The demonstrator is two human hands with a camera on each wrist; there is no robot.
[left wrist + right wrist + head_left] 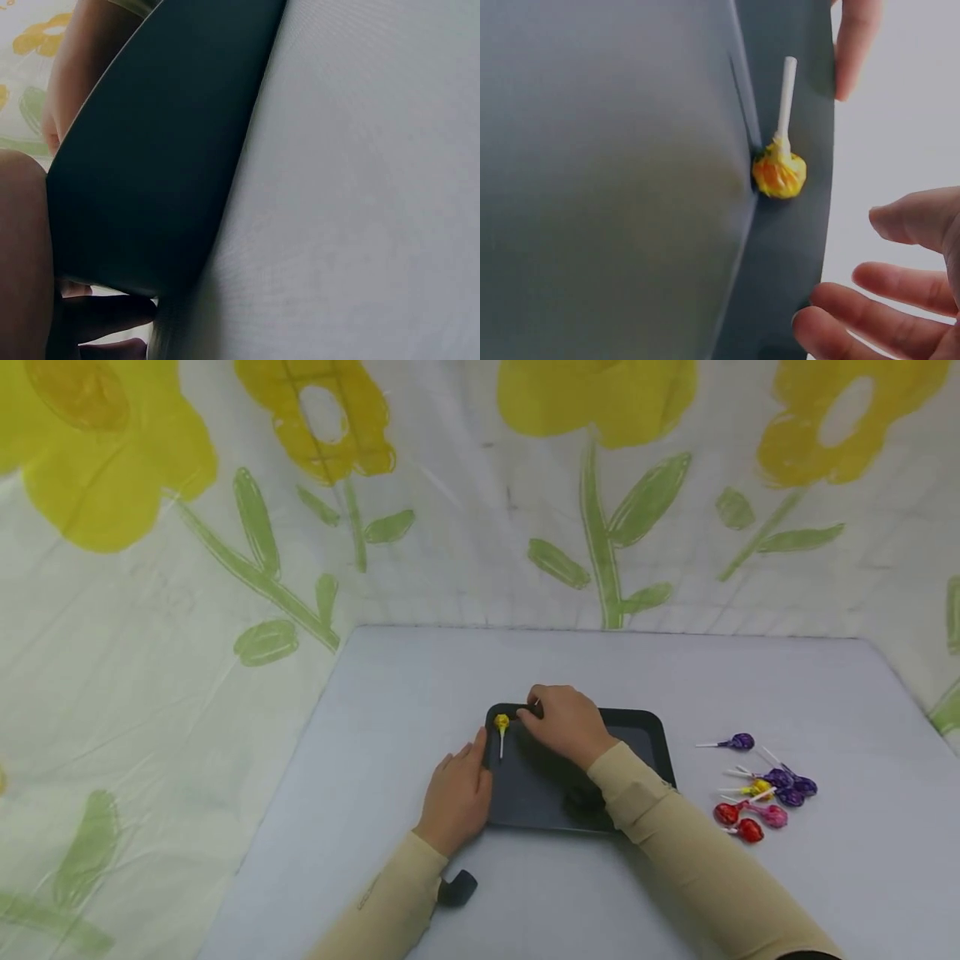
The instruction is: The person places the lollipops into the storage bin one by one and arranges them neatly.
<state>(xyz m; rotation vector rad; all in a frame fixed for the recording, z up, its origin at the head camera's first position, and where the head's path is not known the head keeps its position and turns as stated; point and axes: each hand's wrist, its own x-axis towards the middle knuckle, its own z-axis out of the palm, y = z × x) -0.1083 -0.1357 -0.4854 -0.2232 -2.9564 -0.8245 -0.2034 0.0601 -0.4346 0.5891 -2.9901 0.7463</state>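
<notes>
Head view: the left hand (456, 797) is resting, fingers outstretched, against the tray (536, 814); the right hand (567, 727) is touching its far rim; a yellow lollipop (502, 722) is lying inside the far left corner. Left wrist: fingers (112, 313) are touching the tray. Right wrist: the right hand's fingers are spreading loosely.

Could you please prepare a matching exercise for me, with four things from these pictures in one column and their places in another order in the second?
Column one
1. Single lollipop
2. Lollipop group
3. Left hand
4. Right hand

Column two, as the head view shows
A. At the left side of the tray
B. In the tray's far left corner
C. Over the tray, close to its far rim
D. On the table, to the right of the tray

Right pairs: 1-B; 2-D; 3-A; 4-C.
</notes>
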